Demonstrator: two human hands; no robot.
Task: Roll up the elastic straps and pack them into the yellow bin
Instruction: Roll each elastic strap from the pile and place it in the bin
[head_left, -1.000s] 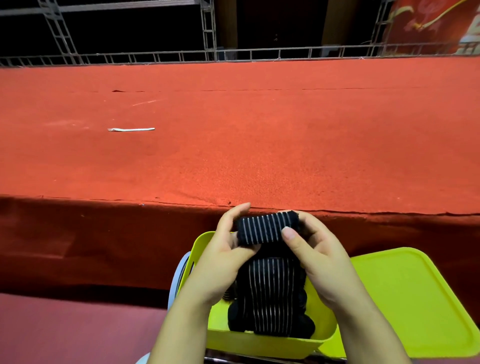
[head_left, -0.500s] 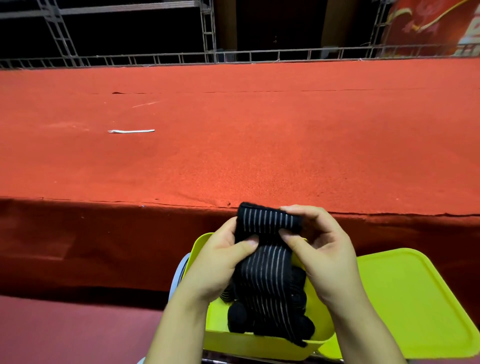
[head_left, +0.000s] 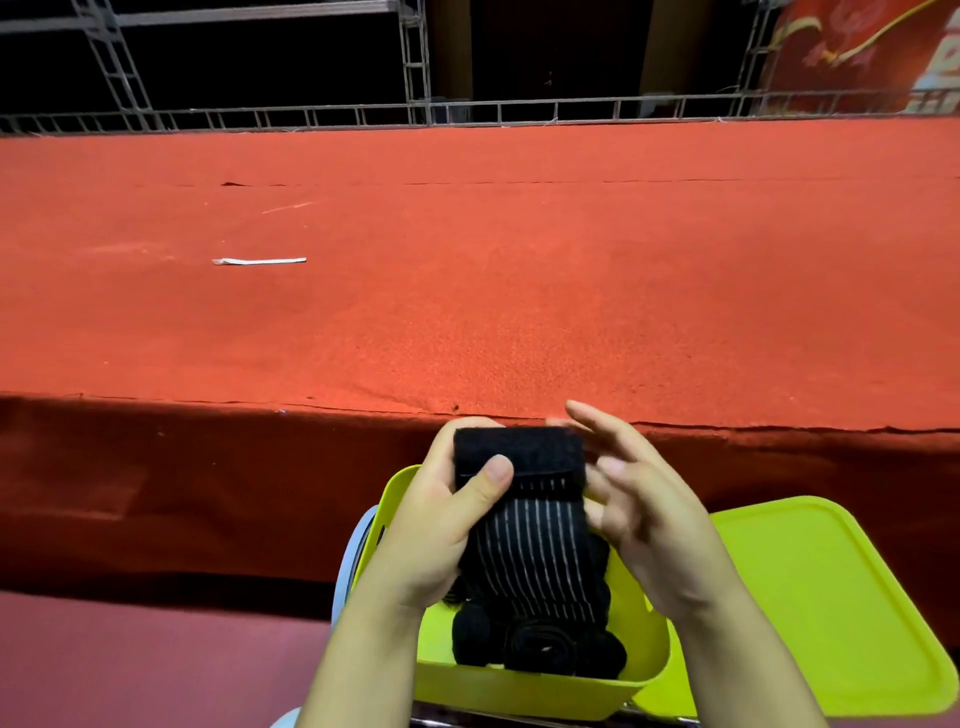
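My left hand (head_left: 441, 525) gripped black elastic strap (head_left: 524, 499) over yellow bin (head_left: 540, 686), thumb pressing fuzzy flap; right hand (head_left: 639, 499) beside roll, fingers spread wide; rolled straps (head_left: 540, 644) lay inside bin

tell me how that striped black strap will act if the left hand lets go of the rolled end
Probably floppy: below the left hand the elastic strap hangs limp into the yellow bin. The rolled top would likely spring loose, since only the thumb pins it. It looks light and unlikely to break.
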